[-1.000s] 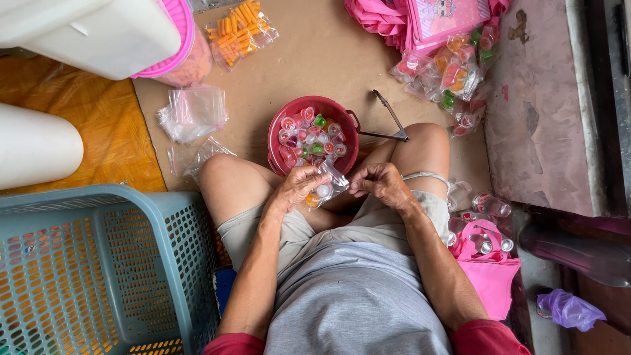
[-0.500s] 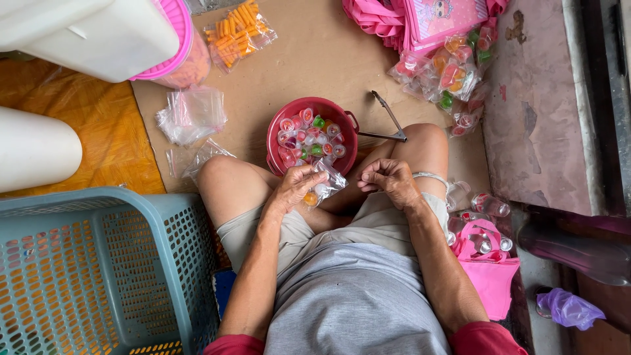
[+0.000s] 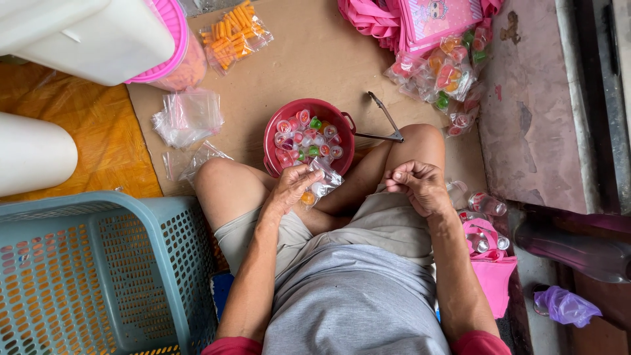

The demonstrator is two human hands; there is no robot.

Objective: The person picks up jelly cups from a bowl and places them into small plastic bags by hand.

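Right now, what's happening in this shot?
A person sits cross-legged on cardboard, seen from above. The left hand holds a small clear bag with a few coloured jelly cups in it, just below a red bowl full of the same cups. The right hand is held apart over the right knee, fingers pinched together; what it grips is too small to tell. Metal tongs lie beside the bowl, empty clear bags to the left.

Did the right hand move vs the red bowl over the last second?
Yes. The right hand has pulled away from the small clear bag in the left hand, shifting rightward from the red bowl toward the right knee.
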